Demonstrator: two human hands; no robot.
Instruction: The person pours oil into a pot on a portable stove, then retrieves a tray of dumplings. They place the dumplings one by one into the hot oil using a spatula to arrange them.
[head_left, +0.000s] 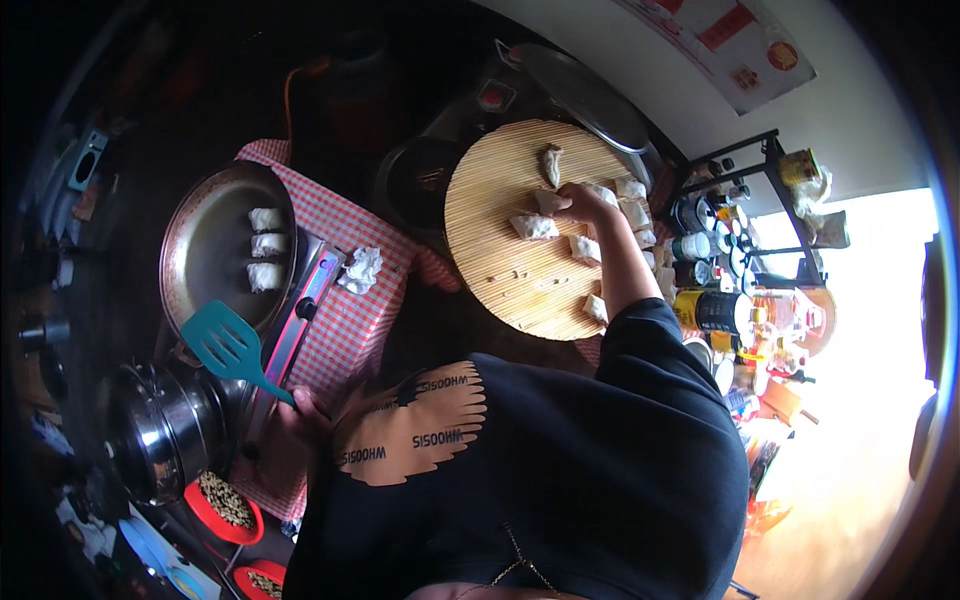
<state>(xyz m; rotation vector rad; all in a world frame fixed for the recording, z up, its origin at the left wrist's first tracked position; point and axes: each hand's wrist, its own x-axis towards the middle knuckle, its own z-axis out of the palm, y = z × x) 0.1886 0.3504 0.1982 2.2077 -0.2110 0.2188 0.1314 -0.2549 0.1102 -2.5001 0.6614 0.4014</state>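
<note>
My left hand (301, 414) grips the handle of a teal slotted spatula (223, 341). The spatula's blade overlaps the near rim of a round frying pan (206, 225). Three white filled dough pieces (267, 244) sit in a row along the pan's right side. My right hand (591, 205) reaches over a round slatted board (495, 217), its fingertips around a filled dough piece (550, 201). Whether that piece is lifted off the board, I cannot tell. Another dough piece (534, 227) lies just below it, and several more lie under and beyond my forearm.
The pan stands on a portable stove (304, 307) over a red checked cloth (352, 202). Crumpled white tissue (361, 270) lies beside it. A steel pot (154, 435) and red bowls (225, 514) are at lower left. Bottles and jars (712, 311) crowd the right; a metal lid (585, 97) leans behind.
</note>
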